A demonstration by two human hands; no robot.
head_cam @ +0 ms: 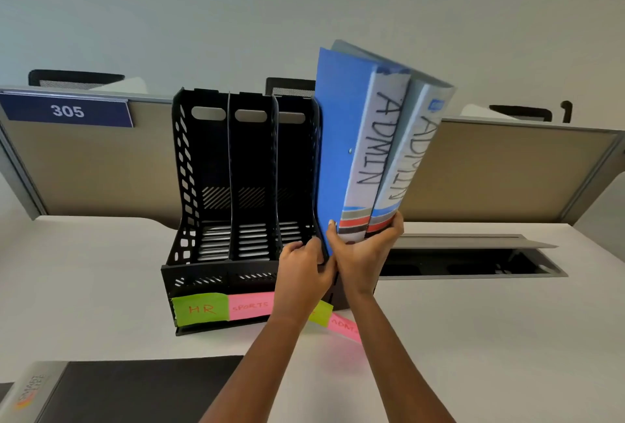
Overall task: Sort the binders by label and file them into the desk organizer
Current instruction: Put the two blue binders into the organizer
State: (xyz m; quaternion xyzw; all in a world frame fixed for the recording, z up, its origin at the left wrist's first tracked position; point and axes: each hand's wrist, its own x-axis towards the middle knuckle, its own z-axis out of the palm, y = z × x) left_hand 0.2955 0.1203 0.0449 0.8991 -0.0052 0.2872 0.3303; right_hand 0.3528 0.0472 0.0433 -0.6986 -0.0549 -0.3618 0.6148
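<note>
A black desk organizer (203,158) with several upright slots stands on the white desk. Sticky labels hang along its front: green "HR" (199,309), pink "SPORTS" (250,307), a partly hidden green one (321,312), and pink "ADMIN" (345,326). Two blue binders marked "ADMIN" on their spines, one (341,138) and the other (419,138), stand tilted in the rightmost slot. My right hand (363,250) grips their lower ends. My left hand (306,268) holds the organizer's divider beside them. The three left slots hold nothing.
A dark binder or folder (135,388) lies at the desk's near left edge. An open cable tray (473,257) is recessed in the desk to the right. A beige partition (507,169) with a "305" plate (67,111) runs behind.
</note>
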